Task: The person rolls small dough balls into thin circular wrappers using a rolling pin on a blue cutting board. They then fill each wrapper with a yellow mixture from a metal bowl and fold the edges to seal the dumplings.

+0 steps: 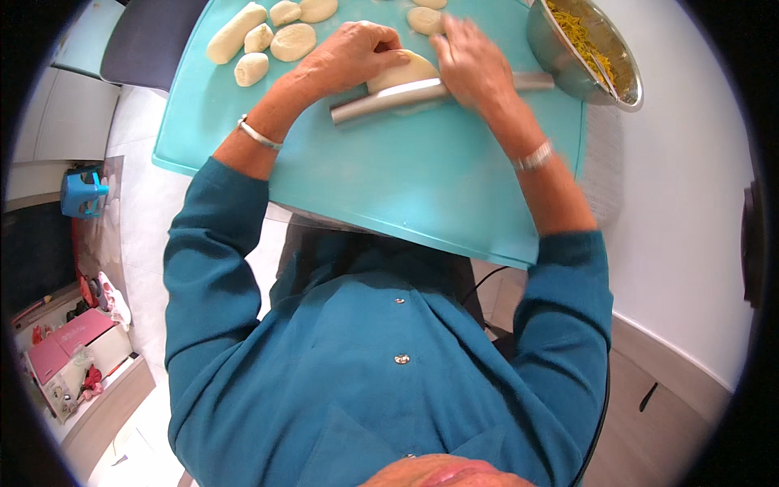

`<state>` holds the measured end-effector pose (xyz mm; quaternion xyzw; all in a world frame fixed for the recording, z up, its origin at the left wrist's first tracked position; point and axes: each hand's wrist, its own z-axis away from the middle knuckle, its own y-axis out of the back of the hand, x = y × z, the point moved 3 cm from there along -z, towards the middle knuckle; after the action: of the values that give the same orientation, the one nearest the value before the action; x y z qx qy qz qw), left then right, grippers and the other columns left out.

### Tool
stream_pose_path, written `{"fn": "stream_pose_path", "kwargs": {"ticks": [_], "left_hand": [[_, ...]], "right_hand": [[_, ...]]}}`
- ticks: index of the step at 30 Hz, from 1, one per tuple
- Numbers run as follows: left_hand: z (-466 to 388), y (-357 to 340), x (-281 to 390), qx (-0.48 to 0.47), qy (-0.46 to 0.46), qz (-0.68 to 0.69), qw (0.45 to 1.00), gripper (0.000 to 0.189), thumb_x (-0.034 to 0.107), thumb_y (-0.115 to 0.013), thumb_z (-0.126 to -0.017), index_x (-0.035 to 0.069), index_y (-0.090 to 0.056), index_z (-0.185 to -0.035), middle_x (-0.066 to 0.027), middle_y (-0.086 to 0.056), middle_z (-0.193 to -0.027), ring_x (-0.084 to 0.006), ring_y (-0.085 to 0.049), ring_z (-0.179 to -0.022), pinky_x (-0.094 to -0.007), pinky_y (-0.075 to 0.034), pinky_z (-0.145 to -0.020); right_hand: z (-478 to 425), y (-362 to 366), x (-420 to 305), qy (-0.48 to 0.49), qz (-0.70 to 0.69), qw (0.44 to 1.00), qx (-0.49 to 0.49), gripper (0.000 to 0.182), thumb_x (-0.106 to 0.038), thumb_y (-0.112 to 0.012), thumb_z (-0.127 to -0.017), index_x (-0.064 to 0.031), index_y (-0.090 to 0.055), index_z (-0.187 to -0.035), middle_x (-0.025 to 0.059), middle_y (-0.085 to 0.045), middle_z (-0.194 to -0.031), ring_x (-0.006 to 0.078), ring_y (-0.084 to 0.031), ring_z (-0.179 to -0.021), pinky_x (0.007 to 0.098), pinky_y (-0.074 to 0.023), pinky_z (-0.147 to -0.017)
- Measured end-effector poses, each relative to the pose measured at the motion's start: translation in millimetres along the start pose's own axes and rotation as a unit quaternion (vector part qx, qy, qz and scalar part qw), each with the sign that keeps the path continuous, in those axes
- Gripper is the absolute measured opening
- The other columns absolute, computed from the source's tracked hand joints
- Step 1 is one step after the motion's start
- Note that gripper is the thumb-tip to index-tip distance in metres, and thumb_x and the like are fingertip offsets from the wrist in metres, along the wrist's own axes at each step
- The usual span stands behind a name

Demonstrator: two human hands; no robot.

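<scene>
My left hand [356, 58] pinches the left edge of a flattened dough round [405, 73] on the turquoise mat [389, 176]. A metal rolling pin [389, 102] lies across the near edge of that round. My right hand [475, 61] rests over the pin's middle, palm down and slightly blurred; its fingertips are beside another flattened dough piece [424, 21]. Whether its fingers close round the pin is not clear. At the upper left lie a thick dough log [236, 33], a dough lump [251, 69] and a flattened disc [293, 42], among several other pieces.
A steel bowl [627, 91] of yellow shredded filling, with a metal utensil in it, stands at the upper right beside the white wall [675, 201]. A dark chair [149, 42] is at the upper left. A blue stool [82, 192] stands on the floor further left.
</scene>
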<state>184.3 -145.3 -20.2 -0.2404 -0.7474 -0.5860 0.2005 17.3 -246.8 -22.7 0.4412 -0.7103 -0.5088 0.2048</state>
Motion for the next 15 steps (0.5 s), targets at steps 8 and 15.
{"fn": "stream_pose_path", "kwargs": {"ticks": [8, 15], "left_hand": [[0, -1, 12, -0.066, -0.011, 0.089, 0.994, 0.026, 0.027, -0.069, -0.096, 0.001, -0.072, -0.097, -0.0094, -0.064, -0.078, -0.0156, -0.060, -0.070, -0.0333, -0.052, -0.068], [-1, 4, 9, -0.024, -0.025, 0.019, 0.999, 0.024, 0.024, -0.070, -0.096, 0.000, -0.075, -0.100, -0.0085, -0.063, -0.085, -0.0187, -0.057, -0.071, -0.0325, -0.050, -0.069]], "right_hand": [[39, 31, -16, -0.008, -0.018, 1.000, 0.012, 0.046, -0.033, -0.045, -0.103, 0.0060, -0.063, -0.119, 0.0254, -0.063, -0.125, 0.0397, -0.062, -0.114, 0.0494, -0.0459, -0.102], [-18, -2, -1, -0.048, 0.018, 0.996, 0.077, 0.048, -0.035, -0.045, -0.103, 0.0064, -0.063, -0.118, 0.0260, -0.065, -0.122, 0.0416, -0.062, -0.113, 0.0498, -0.0467, -0.101]]}}
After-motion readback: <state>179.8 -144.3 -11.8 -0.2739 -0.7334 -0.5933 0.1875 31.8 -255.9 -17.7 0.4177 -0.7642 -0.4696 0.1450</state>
